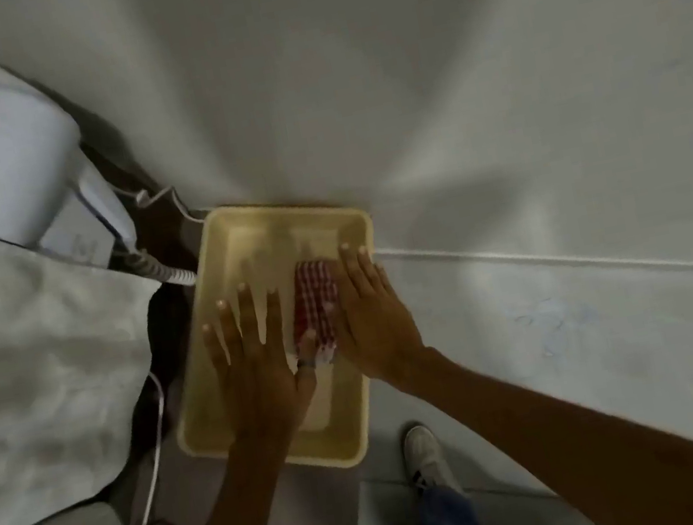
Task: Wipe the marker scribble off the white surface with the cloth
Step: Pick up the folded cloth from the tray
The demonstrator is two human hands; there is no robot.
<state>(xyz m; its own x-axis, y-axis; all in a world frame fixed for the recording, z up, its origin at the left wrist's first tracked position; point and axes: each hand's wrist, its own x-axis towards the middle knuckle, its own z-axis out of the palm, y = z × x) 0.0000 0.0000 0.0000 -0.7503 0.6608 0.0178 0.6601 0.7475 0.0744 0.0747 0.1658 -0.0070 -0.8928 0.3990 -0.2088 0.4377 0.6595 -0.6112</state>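
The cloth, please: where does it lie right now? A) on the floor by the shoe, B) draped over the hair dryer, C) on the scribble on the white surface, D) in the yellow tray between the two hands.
D: the checked cloth lies in the tray, with the left hand and right hand at its sides, while the faint scribble sits apart to the right.

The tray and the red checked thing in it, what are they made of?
The tray looks like smooth cream plastic: rounded moulded rim, slight sheen. The cloth looks like soft woven fabric, red-and-white checked and folded, matte. Both are guesses from looks.
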